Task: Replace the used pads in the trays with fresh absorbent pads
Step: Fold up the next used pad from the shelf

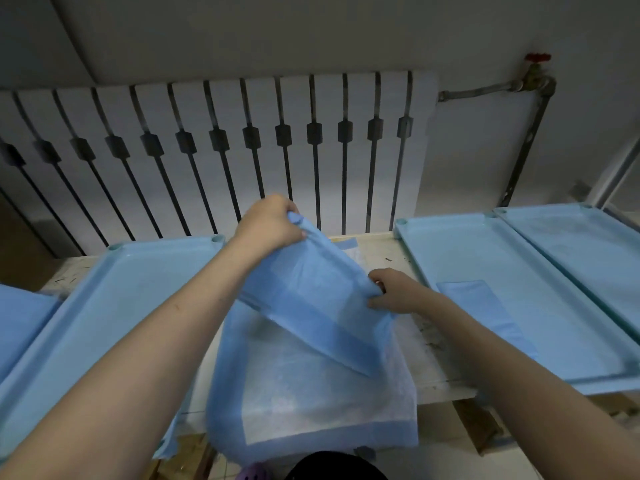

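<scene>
A blue absorbent pad (311, 358) with a white middle hangs in front of me over the bench edge, partly unfolded. My left hand (268, 225) grips its upper corner, raised above the bench. My right hand (394, 291) pinches the pad's right edge, lower down. An empty light-blue tray (104, 306) lies to the left. Another light-blue tray (460, 251) lies to the right with a folded blue pad (485, 306) in it. A third tray (588, 244) holding a flat pad sits at the far right.
The trays rest on a worn white bench (429, 358) against a white radiator (225, 150). A pipe with a red valve (536, 60) runs along the wall at right. Another blue pad edge (20, 317) shows at far left.
</scene>
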`<state>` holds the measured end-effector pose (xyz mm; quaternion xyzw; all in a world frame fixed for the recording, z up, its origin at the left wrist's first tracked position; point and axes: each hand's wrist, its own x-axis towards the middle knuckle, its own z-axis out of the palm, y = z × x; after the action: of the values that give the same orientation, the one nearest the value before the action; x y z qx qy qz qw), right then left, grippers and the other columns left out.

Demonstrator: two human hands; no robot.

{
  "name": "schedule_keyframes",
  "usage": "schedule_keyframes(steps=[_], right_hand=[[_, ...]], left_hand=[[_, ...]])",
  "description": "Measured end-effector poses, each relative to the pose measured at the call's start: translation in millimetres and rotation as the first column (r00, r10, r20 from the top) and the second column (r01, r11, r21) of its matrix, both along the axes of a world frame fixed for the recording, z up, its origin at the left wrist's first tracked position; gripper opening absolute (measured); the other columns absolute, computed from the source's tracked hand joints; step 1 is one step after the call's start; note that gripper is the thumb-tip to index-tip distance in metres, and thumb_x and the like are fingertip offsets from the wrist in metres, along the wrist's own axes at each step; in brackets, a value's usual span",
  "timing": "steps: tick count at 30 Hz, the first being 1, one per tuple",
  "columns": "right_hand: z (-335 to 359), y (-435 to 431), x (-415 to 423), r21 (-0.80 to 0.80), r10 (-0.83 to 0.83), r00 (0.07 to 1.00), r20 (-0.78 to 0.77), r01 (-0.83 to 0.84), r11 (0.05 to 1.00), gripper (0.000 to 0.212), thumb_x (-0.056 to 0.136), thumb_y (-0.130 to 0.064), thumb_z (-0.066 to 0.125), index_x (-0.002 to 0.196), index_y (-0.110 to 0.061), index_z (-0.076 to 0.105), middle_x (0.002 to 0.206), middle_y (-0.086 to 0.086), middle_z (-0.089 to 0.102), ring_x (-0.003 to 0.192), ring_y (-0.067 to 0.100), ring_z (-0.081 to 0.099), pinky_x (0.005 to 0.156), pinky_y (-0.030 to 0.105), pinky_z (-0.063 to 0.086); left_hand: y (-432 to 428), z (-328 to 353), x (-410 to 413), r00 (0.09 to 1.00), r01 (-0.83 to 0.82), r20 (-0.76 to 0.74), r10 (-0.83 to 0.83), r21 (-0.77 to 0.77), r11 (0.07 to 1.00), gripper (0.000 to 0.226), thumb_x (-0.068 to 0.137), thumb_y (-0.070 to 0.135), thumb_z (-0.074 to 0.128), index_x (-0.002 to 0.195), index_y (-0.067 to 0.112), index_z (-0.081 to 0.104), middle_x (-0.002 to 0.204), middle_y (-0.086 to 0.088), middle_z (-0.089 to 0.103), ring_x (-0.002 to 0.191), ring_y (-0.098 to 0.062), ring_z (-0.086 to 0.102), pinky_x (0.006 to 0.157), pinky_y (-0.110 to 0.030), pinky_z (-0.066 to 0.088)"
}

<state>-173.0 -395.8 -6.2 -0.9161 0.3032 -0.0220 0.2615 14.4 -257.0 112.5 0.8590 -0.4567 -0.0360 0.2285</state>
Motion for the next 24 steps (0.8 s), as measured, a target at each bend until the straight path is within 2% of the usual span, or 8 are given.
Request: schedule_keyframes(steps=[3,5,6,10,12,16,20,24], right_hand=[[5,14,-15,0.371,-0.103,0.980,0.171,0.033,0.928,0.018,0.092,-0.017,0.058,0.075,-0.016,0.054,0.075,-0.003,0.055,0.069,0.012,0.052,0.059,0.015,0.040],[2,26,-20,0.708,-0.250,0.935,0.252,-0.002,0.707,0.012,0.095,-0.018,0.055,0.096,-0.011,0.065,0.095,0.007,0.068,0.087,0.020,0.064,0.077,0.029,0.053],[0,33,-21,0.775,-0.275,0.929,0.248,-0.020,0.631,0.020,0.095,-0.019,0.055,0.107,-0.006,0.064,0.104,0.011,0.067,0.095,0.025,0.064,0.081,0.037,0.054],[-8,62,-9,0.803,-0.107,0.982,0.155,-0.062,0.593,0.030,0.096,-0.018,0.053,0.121,-0.003,0.055,0.111,0.008,0.062,0.095,0.020,0.061,0.063,0.024,0.054],[-14,70,-5,0.818,-0.070,0.990,0.120,-0.059,0.573,0.030,0.096,-0.019,0.053,0.123,-0.006,0.054,0.111,0.005,0.063,0.098,0.018,0.062,0.065,0.023,0.054],[-30,75,-3,0.734,-0.066,0.998,-0.023,0.061,0.676,0.040,0.094,-0.016,0.055,0.129,0.001,0.047,0.118,0.014,0.059,0.106,0.028,0.060,0.077,0.035,0.056],[-41,75,-7,0.687,-0.089,0.993,-0.078,0.118,0.716,0.043,0.091,-0.018,0.060,0.126,0.003,0.048,0.099,0.007,0.057,0.082,0.017,0.059,0.061,0.025,0.053],[-38,78,-7,0.601,-0.140,0.986,-0.096,0.169,0.781,0.051,0.085,-0.020,0.068,0.127,-0.002,0.045,0.120,0.013,0.053,0.103,0.026,0.058,0.069,0.030,0.056]], left_hand=[[-6,8,6,0.994,-0.111,-0.037,0.107,-0.143,0.984,0.013,0.077,0.021,0.069,0.083,0.015,0.059,0.083,-0.002,0.059,0.080,-0.025,0.057,0.062,-0.028,0.037],[-12,8,10,0.985,-0.160,0.038,0.170,-0.199,0.967,0.007,0.079,0.014,0.063,0.080,0.012,0.056,0.079,-0.003,0.056,0.077,-0.027,0.056,0.059,-0.028,0.037],[-16,7,10,0.979,-0.162,0.083,0.185,-0.225,0.961,0.005,0.080,0.010,0.060,0.078,0.011,0.055,0.076,-0.004,0.055,0.076,-0.028,0.056,0.057,-0.028,0.036],[-38,-6,-4,0.967,-0.126,0.188,0.171,-0.230,0.965,0.012,0.078,0.002,0.048,0.077,0.012,0.055,0.076,-0.005,0.055,0.083,-0.032,0.057,0.068,-0.031,0.034],[-46,-19,-11,0.966,-0.114,0.207,0.155,-0.195,0.974,0.016,0.078,0.002,0.047,0.080,0.015,0.055,0.083,-0.007,0.060,0.089,-0.033,0.057,0.077,-0.034,0.031],[-51,-50,-18,0.971,-0.125,0.178,0.156,-0.177,0.976,0.021,0.083,0.005,0.043,0.085,0.020,0.057,0.097,-0.007,0.066,0.100,-0.031,0.057,0.088,-0.036,0.030],[-50,-67,-14,0.946,-0.205,0.181,0.268,-0.306,0.930,0.025,0.092,0.012,0.041,0.102,0.020,0.063,0.091,-0.005,0.069,0.100,-0.028,0.056,0.091,-0.036,0.030],[-38,-62,-17,0.938,-0.154,0.220,0.267,-0.423,0.893,0.025,0.088,0.009,0.044,0.102,0.018,0.063,0.090,-0.004,0.068,0.098,-0.028,0.055,0.089,-0.036,0.033]])
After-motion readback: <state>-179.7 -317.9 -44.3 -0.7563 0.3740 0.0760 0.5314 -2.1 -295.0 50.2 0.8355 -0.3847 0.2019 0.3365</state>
